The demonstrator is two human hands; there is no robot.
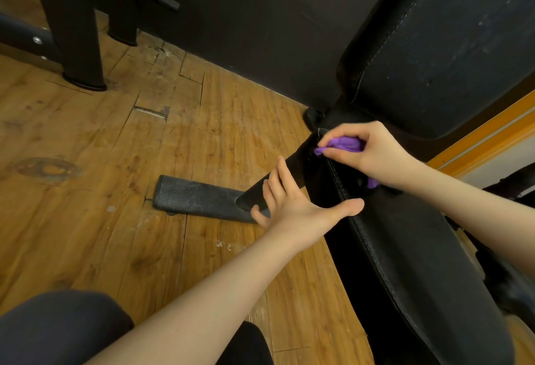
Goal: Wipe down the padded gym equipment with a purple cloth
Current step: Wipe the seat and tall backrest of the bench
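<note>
Meanwhile, the right hand clenched a bunched purple cloth against the far end of the black padded leather gym seat, while the left hand, fingers released and spread, braced its left edge.

Two hands, left hand and right hand, one purple cloth, two black pads: seat pad, back pad.

Cloth on seat pad
</note>
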